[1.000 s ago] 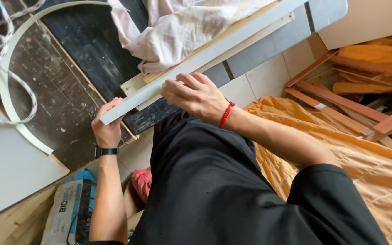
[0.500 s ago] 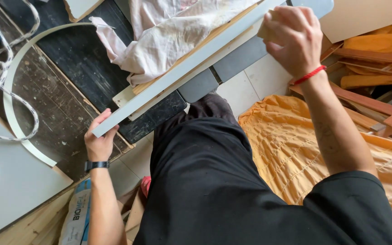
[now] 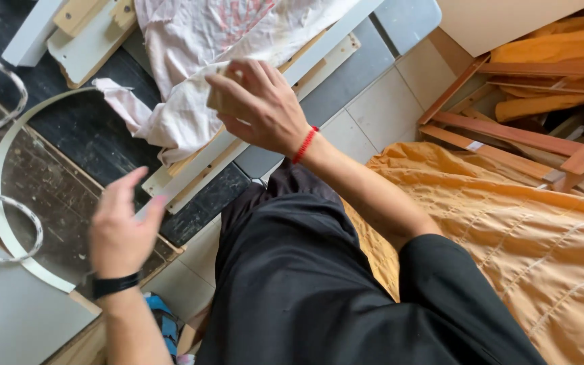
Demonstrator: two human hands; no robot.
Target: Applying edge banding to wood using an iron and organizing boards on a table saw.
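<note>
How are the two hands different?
The right hand is higher up, over the pale cloth, and pinches a small tan block; the left hand is lower, open, with fingers by the end of the long white strip. The right wrist has a red string band; the left wrist has a black band. Both are bare and hover over the same strip.

We are looking down at a makeshift home workshop: white boards (image 3: pixel 251 145) lying at twelve o'clock, a wooden frame (image 3: pixel 508 132) resting at two o'clock, a dust sheet (image 3: pixel 528 236) covering the tiled floor (image 3: pixel 386 101).
</note>
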